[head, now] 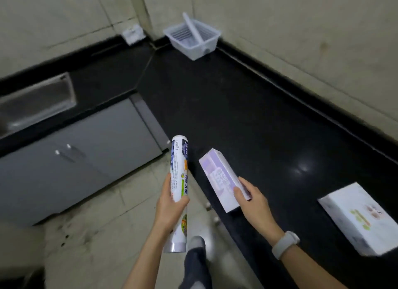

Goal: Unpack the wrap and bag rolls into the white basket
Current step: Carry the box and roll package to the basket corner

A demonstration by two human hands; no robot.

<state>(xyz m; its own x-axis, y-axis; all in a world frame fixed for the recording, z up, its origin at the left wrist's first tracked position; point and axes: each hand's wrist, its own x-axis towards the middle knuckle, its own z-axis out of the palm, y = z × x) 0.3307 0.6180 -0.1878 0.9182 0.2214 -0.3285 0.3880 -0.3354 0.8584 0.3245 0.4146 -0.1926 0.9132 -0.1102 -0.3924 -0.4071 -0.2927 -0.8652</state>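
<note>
My left hand grips a long white wrap roll with printed labels, held upright over the floor beside the counter. My right hand holds a pale purple-and-white box by its near end, just above the black counter's front edge. The white basket stands far off in the counter's back corner, its handle up, apart from both hands. A white box with green print lies on the counter at the right.
The black L-shaped countertop runs along tiled walls. A steel sink sits at the left, grey cabinet doors below it. A white wall socket is near the corner. My foot stands on the tiled floor.
</note>
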